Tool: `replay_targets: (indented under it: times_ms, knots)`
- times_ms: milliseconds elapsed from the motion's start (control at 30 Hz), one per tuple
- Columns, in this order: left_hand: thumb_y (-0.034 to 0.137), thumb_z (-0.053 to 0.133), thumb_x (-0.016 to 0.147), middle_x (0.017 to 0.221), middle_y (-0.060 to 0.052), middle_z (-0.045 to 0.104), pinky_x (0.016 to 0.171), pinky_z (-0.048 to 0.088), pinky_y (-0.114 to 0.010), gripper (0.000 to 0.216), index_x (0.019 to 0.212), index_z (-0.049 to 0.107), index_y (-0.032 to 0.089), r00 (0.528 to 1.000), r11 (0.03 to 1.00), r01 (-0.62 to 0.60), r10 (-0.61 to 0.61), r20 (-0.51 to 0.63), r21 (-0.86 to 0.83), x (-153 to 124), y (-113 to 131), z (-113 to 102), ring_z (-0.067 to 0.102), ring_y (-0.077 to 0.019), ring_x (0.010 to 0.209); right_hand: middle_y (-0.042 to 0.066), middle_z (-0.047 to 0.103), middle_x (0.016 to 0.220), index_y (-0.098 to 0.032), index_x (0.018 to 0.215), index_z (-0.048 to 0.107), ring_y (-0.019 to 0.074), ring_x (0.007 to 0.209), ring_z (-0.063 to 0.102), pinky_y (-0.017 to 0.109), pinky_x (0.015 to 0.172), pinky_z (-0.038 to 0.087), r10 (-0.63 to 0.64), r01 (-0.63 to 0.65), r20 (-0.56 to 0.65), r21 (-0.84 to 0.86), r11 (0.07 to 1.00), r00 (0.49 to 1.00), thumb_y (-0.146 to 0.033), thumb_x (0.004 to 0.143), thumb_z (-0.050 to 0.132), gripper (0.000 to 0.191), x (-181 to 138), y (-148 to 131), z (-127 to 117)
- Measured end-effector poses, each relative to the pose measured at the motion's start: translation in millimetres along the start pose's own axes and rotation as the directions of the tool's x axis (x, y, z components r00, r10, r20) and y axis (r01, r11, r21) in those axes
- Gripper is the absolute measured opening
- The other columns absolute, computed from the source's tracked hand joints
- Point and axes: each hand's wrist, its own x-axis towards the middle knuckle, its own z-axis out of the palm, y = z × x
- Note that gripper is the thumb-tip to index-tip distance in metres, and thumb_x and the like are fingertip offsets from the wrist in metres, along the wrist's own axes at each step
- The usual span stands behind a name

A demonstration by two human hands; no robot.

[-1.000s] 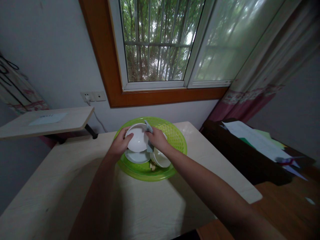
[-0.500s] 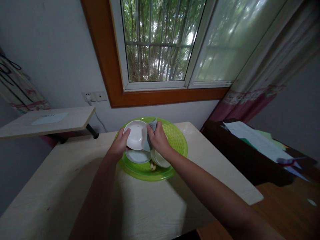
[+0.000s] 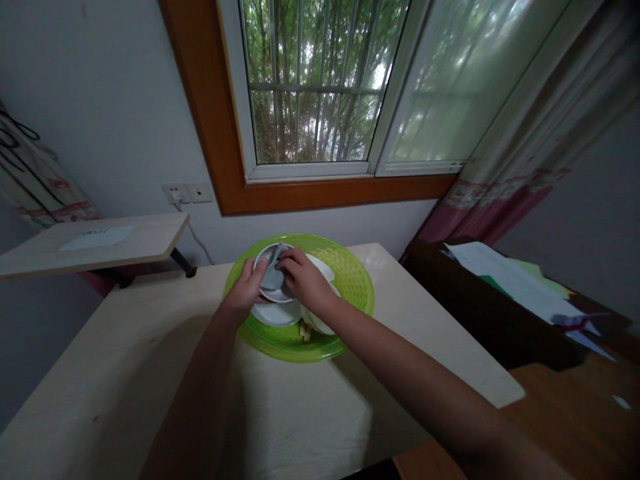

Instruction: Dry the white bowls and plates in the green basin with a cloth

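A round green plastic basket (image 3: 350,283) sits on the pale wooden table (image 3: 310,407) below the window. Over it my left hand (image 3: 245,293) grips the left rim of a small white bowl (image 3: 274,293). My right hand (image 3: 303,283) is closed on a grey cloth (image 3: 274,272) and presses it inside that bowl. Below the bowl a white plate (image 3: 275,313) lies in the basket, with another white bowl (image 3: 320,323) on its right and some wooden sticks (image 3: 304,330) at the front.
A small side table (image 3: 95,243) with a paper on it stands at the left by wall sockets (image 3: 187,193). A dark cabinet (image 3: 500,313) with papers stands to the right, next to a curtain (image 3: 525,153).
The right hand has moved the cloth from the bowl's right rim into the bowl's inside. The bowl has tipped down a little lower over the plate.
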Motion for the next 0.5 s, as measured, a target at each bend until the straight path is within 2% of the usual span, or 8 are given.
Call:
replay_targets:
  times_ms: [100,200,367,500]
  knots:
    - [0.057,0.051,0.095,0.119,-0.010,0.064,0.057,0.058,-0.030,0.040,0.121,0.053,0.026,0.999,1.000,-0.028,0.028,0.024,-0.004,2,-4,-1,0.067,-0.0196,0.084,0.014,0.063,0.130,-0.016,0.115,0.070,0.0251,0.124,0.057,0.042,0.109,0.047,-0.128,0.144,0.167,-0.085,0.986,0.978,-0.013,0.092,0.054,0.029,-2,-5,0]
    - [0.059,0.051,0.094,0.118,-0.010,0.063,0.055,0.058,-0.029,0.044,0.123,0.053,0.026,0.999,0.999,-0.042,0.041,0.032,0.011,4,-6,-3,0.067,-0.0201,0.084,0.014,0.059,0.142,-0.014,0.130,0.066,0.0265,0.140,0.047,0.045,0.118,0.039,-0.201,0.244,0.266,-0.140,0.959,0.943,-0.030,0.101,0.050,0.036,-4,-11,-3]
    - [0.061,0.050,0.093,0.114,-0.010,0.064,0.055,0.057,-0.030,0.046,0.123,0.052,0.026,0.999,0.999,-0.041,0.041,0.000,0.030,2,0,-8,0.067,-0.0205,0.082,0.017,0.052,0.151,-0.008,0.143,0.055,0.0301,0.148,0.037,0.047,0.121,0.034,-0.101,0.185,0.272,-0.304,0.934,0.957,-0.052,0.103,0.044,0.060,-6,-22,-6]
    - [0.063,0.051,0.092,0.106,-0.009,0.066,0.063,0.057,-0.030,0.051,0.121,0.053,0.021,0.988,0.986,-0.140,0.146,-0.059,0.089,2,3,-11,0.066,-0.0194,0.082,0.021,0.059,0.142,-0.004,0.129,0.066,0.0339,0.137,0.048,0.048,0.116,0.038,-0.043,0.145,0.249,-0.406,0.903,0.968,-0.060,0.101,0.044,0.066,-6,-28,-7]
